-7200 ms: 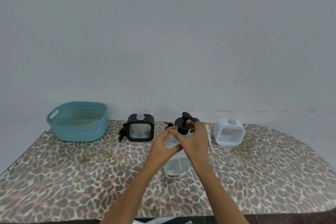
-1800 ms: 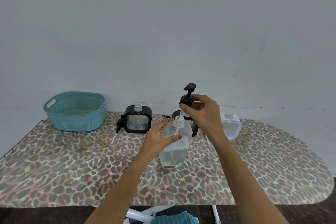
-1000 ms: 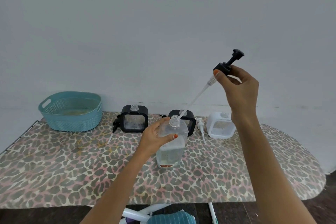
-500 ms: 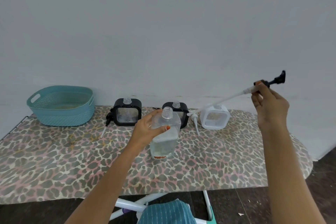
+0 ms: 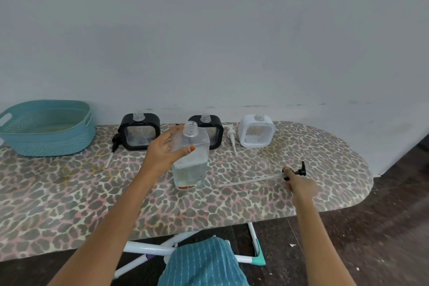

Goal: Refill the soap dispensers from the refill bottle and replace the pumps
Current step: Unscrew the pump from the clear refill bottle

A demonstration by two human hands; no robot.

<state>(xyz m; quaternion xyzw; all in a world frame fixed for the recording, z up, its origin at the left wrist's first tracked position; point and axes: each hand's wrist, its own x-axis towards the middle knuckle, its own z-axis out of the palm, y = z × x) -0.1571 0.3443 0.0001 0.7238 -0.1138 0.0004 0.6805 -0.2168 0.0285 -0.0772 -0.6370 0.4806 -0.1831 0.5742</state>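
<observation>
**Refill bottle held open at centre, black pump laid down at right**

Left hand (image 5: 166, 151) grasps the clear refill bottle (image 5: 190, 165) at its shoulder, thumb across the front. The bottle stands upright on the bench (image 5: 69, 193) at frame centre, neck open with no pump on it, part full of clear liquid.

Right hand (image 5: 299, 183) at centre right is closed around the black pump (image 5: 298, 170) near its head. The pump's long clear tube (image 5: 248, 181) runs left along the bench cover toward the base of the bottle and appears to lie on the cover; cannot tell whether the head itself touches down.

Back row along the wall, left to right: teal basket (image 5: 46, 132) at far left, black dispenser (image 5: 140, 131), second black dispenser (image 5: 212, 129) partly hidden behind the refill bottle, white dispenser (image 5: 256, 130). All three dispensers stand upright with open necks.

A black pump (image 5: 115, 141) lies on the bench just left of the first black dispenser. A white pump (image 5: 231, 133) lies between the second black dispenser and the white one.

Bench cover is leopard print. Blue striped cloth (image 5: 202, 262) at bottom centre, white bench legs (image 5: 148, 251) below the edge.
</observation>
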